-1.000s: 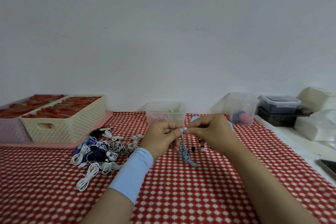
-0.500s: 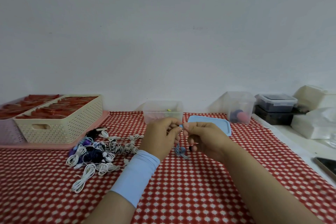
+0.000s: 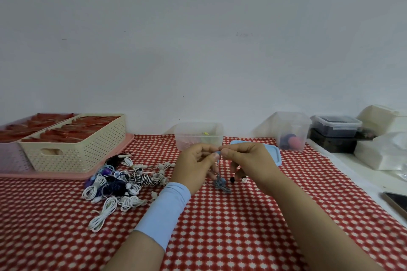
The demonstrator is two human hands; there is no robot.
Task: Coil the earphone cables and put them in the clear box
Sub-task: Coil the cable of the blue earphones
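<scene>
Surface (image 3: 220,233): red/white check cloth, fills the lower frame; a plain wall stands behind it.
Cream basket (image 3: 72,152): far L, perforated, sits on a pink tray (image 3: 66,175); reddish contents, can't tell what.
Left hand (image 3: 193,167): centre, held above the surface, light-blue sleeve (image 3: 164,209) on the forearm; thumb + fingers pinch the top of the blue earphone cable.
Right hand (image 3: 248,160): just R of the left, fingertips meeting it; pinches the same cable end. Both hands are together, clamped on the cable.
Earphone pile (image 3: 119,182): L of the hands, in front of the tray; white, striped and purple cables, mostly bundled.
Clear box (image 3: 198,138): behind the hands, near the wall, lid off; sth small and yellow inside.
Blue lid (image 3: 274,154): flat on the surface, R of the box, partly hidden by the right hand.
Blue earphone cable (image 3: 220,182): hangs from the pinch; its lower end is bunched on the surface below the hands, not in the box.
</scene>
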